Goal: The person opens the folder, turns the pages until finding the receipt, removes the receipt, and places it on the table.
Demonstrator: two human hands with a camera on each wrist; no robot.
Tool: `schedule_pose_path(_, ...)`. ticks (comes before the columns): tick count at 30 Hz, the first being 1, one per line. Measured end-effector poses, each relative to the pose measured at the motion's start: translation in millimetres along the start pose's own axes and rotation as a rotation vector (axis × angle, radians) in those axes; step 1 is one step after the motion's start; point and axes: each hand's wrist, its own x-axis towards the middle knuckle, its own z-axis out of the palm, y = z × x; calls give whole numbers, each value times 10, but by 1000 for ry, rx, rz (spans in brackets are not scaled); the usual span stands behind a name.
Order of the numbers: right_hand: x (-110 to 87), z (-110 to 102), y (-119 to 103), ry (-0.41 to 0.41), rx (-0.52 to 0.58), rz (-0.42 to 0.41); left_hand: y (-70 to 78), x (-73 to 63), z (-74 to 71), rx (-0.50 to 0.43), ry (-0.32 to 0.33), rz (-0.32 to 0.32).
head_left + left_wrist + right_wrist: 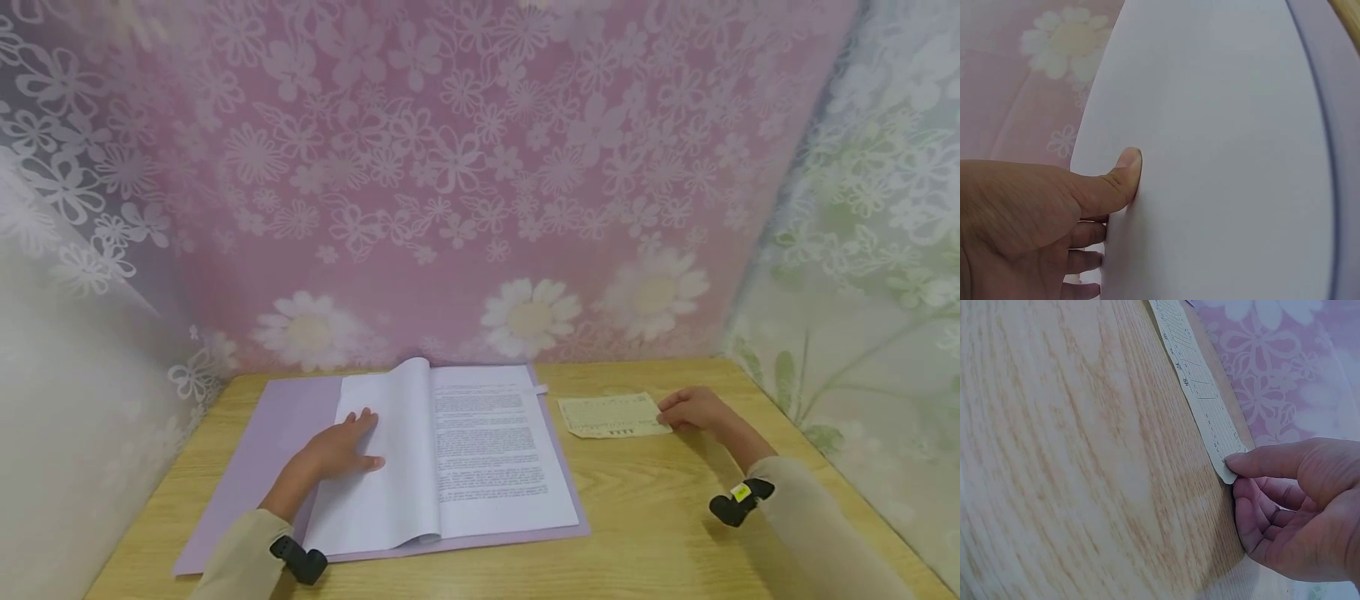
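A lilac folder (240,467) lies spread on the table with a stack of white sheets in it. On its right side is a printed page (487,450); the turned white sheets (397,500) on the left bulge up near the fold. My left hand (337,450) rests on these blank sheets, fingers extended and thumb apart; in the left wrist view the thumb (1125,178) lies on the paper. To the right of the folder lies a pale yellow printed slip (611,417). Its right end is pinched between thumb and fingers of my right hand (697,410), as the right wrist view also shows.
The wood-grain table (637,517) carries the folder and slip. A pink floral backdrop (480,208) rises behind its far edge, with flowered panels on both sides. A small white tab (541,389) sticks out at the folder's right edge.
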Motion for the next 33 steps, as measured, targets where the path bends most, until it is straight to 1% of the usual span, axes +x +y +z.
schedule_pose_path(9, -48, -43, 8, -6, -28, 19, 16, -8, 55, -18, 18, 2)
schedule_pose_path(11, -58, -44, 7, -8, -17, 34, -2, -13, 70, -28, 25, 7)
schedule_pose_path(15, -55, -45, -5, -23, -18, 26, -62, -16, 85, -50, 43, 30)
schedule_pose_path(18, -29, -54, -52, -6, -25, 25, -115, -5, 73, -82, 61, 42)
schedule_pose_path(21, 1, -69, -137, 41, -54, 36, -150, 2, 28, -99, 68, 50)
schedule_pose_path(23, 26, -67, -209, 74, -88, 25, -184, 9, -7, -115, 64, 46)
schedule_pose_path(25, 40, -38, -297, 123, -128, -7, -206, 15, -52, -122, 56, 45)
schedule_pose_path(28, 52, 57, -468, 210, -167, -108, -217, 25, -137, -138, 56, 46)
schedule_pose_path(31, 58, 198, -696, 285, -202, -233, -191, 33, -235, -129, 83, 56)
schedule_pose_path(33, 68, 302, -863, 313, -209, -311, -160, 48, -294, -126, 117, 70)
